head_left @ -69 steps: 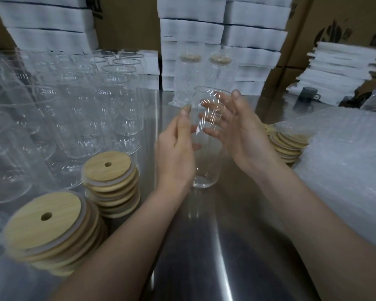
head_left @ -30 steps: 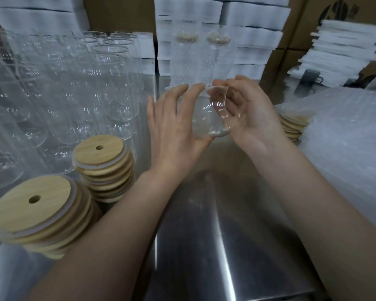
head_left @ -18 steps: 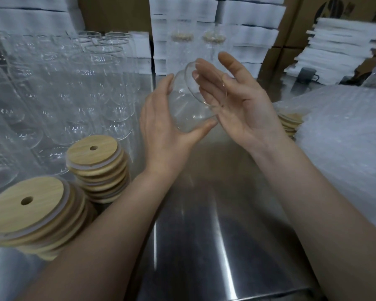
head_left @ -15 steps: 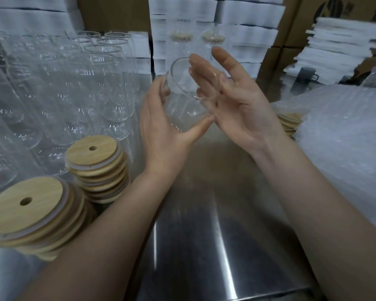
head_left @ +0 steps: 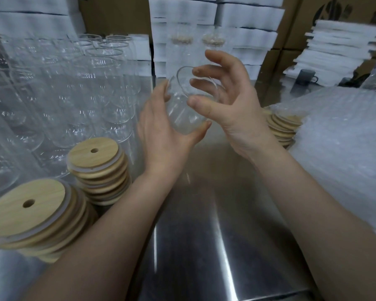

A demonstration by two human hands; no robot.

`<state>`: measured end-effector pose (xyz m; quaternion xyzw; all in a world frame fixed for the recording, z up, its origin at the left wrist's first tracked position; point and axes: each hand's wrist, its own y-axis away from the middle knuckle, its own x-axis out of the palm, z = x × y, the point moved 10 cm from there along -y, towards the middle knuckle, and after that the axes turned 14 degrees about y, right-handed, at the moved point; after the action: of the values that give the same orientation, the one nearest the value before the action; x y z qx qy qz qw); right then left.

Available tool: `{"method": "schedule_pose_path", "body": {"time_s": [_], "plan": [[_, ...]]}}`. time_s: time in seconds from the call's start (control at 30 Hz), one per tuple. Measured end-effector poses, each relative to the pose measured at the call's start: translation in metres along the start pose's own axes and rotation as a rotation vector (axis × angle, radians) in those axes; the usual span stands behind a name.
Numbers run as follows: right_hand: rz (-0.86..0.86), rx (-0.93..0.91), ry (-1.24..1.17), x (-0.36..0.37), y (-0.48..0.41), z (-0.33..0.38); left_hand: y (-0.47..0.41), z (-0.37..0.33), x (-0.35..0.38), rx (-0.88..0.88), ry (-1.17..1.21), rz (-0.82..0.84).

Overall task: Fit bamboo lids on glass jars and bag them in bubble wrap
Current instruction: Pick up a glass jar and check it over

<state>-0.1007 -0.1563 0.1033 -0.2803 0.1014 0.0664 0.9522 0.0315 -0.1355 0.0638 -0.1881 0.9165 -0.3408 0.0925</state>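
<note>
I hold a clear glass jar point(head_left: 182, 114) tilted in the air above the steel table point(head_left: 204, 235), its open mouth turned toward me. My left hand point(head_left: 161, 135) cups its lower body, thumb under the base. My right hand point(head_left: 228, 105) curls round the rim, with the thumb on the glass and fingertips at the mouth. Two stacks of bamboo lids point(head_left: 100, 168) point(head_left: 33, 218) with straw holes stand at the left. A third lid stack point(head_left: 282, 129) sits at the right, partly under the bubble wrap point(head_left: 339, 153).
Several empty glass jars point(head_left: 70, 90) crowd the table's left side. Two lidded jars wrapped in bubble wrap point(head_left: 195, 48) stand at the back. White boxes point(head_left: 243, 20) are stacked behind, flat white sheets point(head_left: 339, 53) and a dark mug point(head_left: 306, 77) at the far right.
The jar has been lifted off the table and turned in both hands. My right hand's fingers, straight half a second ago, now curl round the rim.
</note>
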Motion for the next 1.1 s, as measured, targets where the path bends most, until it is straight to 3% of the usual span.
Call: {"method": "schedule_pose_path", "body": {"time_s": [0.27, 0.43, 0.6, 0.8, 1.1], "plan": [[-0.188, -0.081, 0.256, -0.005, 0.007, 0.005, -0.001, -0.004, 0.005, 0.059, -0.155, 0.043], [-0.279, -0.134, 0.675, -0.008, 0.004, 0.009, -0.001, -0.009, 0.010, 0.121, -0.344, 0.080], [-0.286, -0.133, 0.909, -0.012, 0.002, 0.011, 0.002, -0.018, 0.013, 0.208, -0.400, 0.096], [-0.221, -0.005, 0.949, -0.016, 0.003, 0.000, 0.006, -0.018, 0.019, 0.204, -0.457, 0.125], [-0.132, 0.445, 0.760, -0.035, -0.001, -0.038, 0.010, -0.022, 0.024, 0.290, -0.580, 0.159]]}}
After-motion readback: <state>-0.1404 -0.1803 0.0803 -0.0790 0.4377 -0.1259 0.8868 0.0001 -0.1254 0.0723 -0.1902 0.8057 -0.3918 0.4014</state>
